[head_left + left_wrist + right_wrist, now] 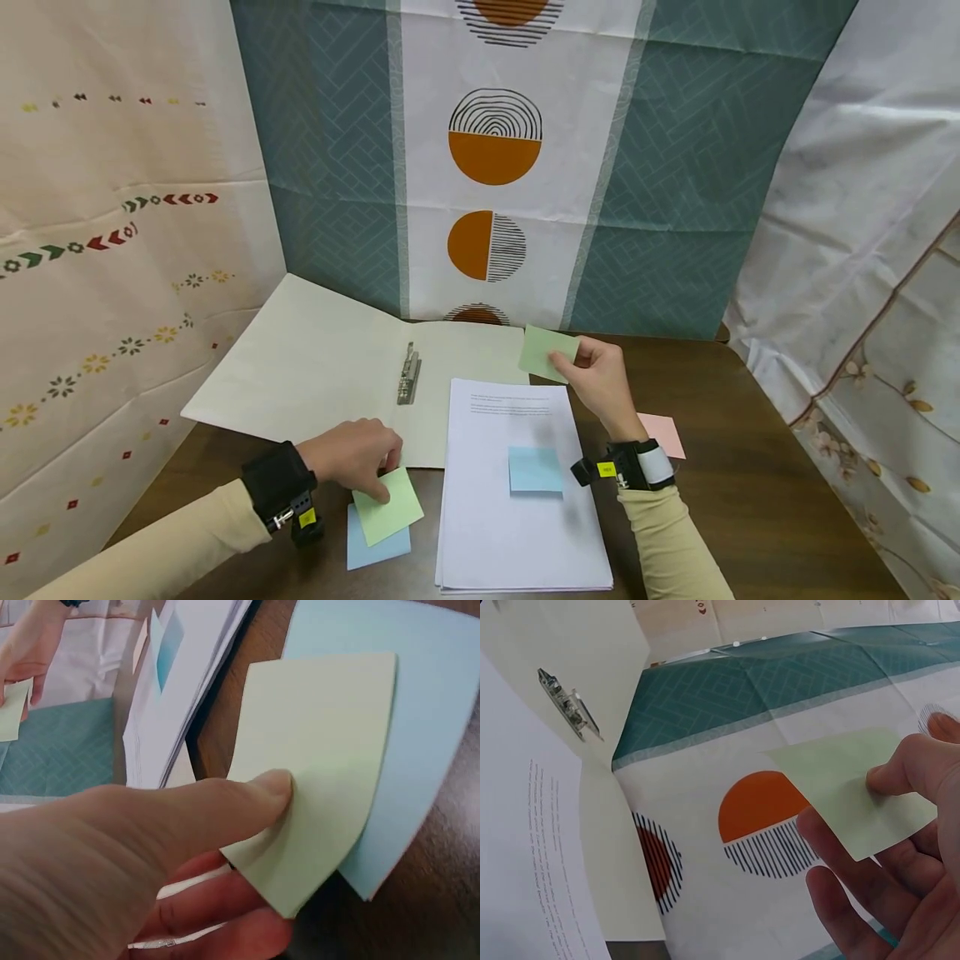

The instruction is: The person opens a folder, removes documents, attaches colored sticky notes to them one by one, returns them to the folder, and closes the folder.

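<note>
Green note (pixel 538 352): raised in my right hand (pixel 600 379), pinched with the thumb on its face and fingers behind. From the head it overlaps the far right corner of the open binder (pixel 315 358). Right wrist view: note slightly bowed, lower fingers spread below its edge.

Second green note (pixel 396 515): pinched in my left hand (pixel 351 454), thumb pressing on top, fingers curled beneath, near corner tipped in the left wrist view. It lies across a lower blue note (pixel 377 552) on the dark wooden table (pixel 765 483); cannot tell whether the two touch.

Paper stack (pixel 510 542): between my hands, far end over the right side of the binder, few printed lines near the top. Blue note (pixel 536 471) on its upper sheet. Metal clip (pixel 408 377) near the binder's middle, to the left of the stack.

Pink note (pixel 664 435): on the table, just beyond my right wrist. Patterned cloth (pixel 333 167) hangs behind the binder.
</note>
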`<state>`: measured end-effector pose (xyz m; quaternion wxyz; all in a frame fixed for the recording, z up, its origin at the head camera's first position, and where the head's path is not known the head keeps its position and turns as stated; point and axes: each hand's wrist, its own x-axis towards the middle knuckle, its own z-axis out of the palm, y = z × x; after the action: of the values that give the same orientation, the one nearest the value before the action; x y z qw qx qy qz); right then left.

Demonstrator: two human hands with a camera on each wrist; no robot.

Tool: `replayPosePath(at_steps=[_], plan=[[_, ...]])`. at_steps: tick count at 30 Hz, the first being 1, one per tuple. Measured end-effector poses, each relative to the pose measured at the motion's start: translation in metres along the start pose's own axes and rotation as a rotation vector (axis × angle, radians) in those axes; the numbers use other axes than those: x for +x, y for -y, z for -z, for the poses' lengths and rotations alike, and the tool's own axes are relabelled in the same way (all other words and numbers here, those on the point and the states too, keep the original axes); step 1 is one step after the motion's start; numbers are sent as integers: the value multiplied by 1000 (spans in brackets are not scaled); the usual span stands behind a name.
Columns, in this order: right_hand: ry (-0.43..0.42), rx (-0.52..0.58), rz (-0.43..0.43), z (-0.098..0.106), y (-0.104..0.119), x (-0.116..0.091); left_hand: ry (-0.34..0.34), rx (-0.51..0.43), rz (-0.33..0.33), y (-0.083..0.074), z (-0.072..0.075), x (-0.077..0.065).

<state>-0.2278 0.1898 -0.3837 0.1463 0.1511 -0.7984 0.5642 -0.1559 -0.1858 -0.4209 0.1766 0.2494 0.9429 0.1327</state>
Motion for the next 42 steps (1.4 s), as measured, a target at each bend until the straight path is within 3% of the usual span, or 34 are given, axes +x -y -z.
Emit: replayPosePath(at_steps=[7, 13, 16, 24, 34, 37, 42], plan=[[-9, -2, 8, 2, 0, 0, -30, 27, 2, 4, -3, 0], [-18, -8, 11, 3, 1, -1, 2, -57, -119, 4, -3, 7], [-21, -10, 20, 3, 2, -1, -48, -88, -168, 0, -1, 14], [-3, 0, 72, -2, 6, -1, -198, -115, -204, -19, 4, 32], [-14, -91, 149, -8, 14, -6, -330, -200, -183, -38, 7, 56], [-23, -171, 239, -10, 18, -9, -343, -275, -164, -43, 11, 62], [-43, -359, 485, -13, 20, -11, -353, -402, -128, -52, 17, 71]])
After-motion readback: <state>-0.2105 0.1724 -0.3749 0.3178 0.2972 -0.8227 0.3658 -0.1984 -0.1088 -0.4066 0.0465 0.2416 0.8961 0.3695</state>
